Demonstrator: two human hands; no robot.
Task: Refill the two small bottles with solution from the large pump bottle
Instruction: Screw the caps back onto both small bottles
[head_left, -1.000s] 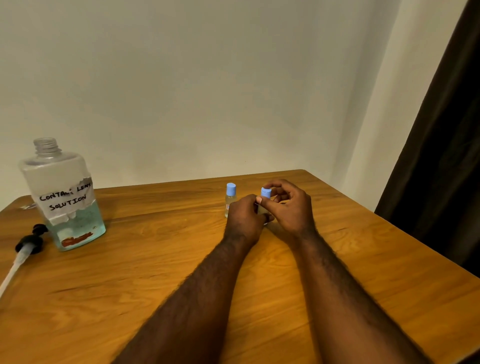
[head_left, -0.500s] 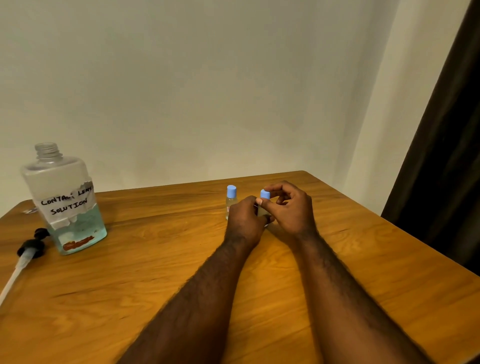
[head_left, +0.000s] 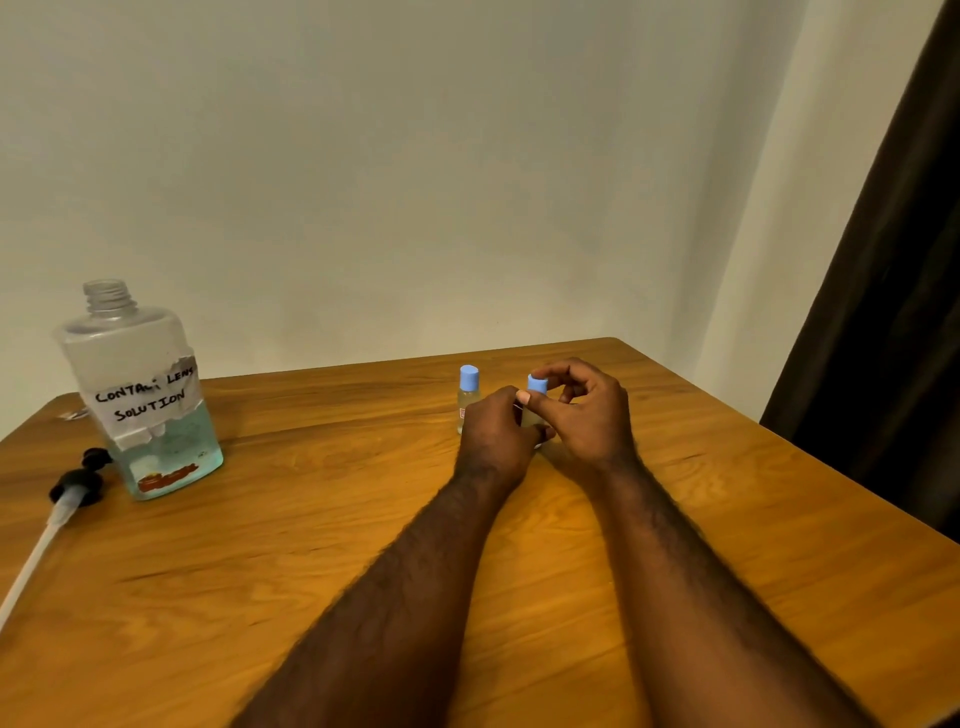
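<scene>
While both hands sit in nearly the same spot as 1 s ago, the only change is at the right hand (head_left: 587, 415): its fingertips (head_left: 540, 375) have shifted round the blue cap (head_left: 537, 384) of the near small bottle (head_left: 531, 415), which reads as a cap turn in progress. Left hand (head_left: 496, 436) stays wrapped around that bottle's body, steadying it on the bench (head_left: 363, 519). Cap is on the neck, so can't tell if this is opening before a fill or closing after one.

Near bottle is mostly hidden by the hands; fill level not visible. The 2nd small bottle (head_left: 467, 400) stands just behind-left, capped blue, clear body, untouched, level unclear. Big bottle (head_left: 140, 395) stands well apart at far left, open neck, taped label reading "CONTACT LENS SOLUTION", bluish liquid in roughly the bottom third. Its pump (head_left: 72, 483) lies on the bench beside it, tube trailing toward the near edge.
</scene>
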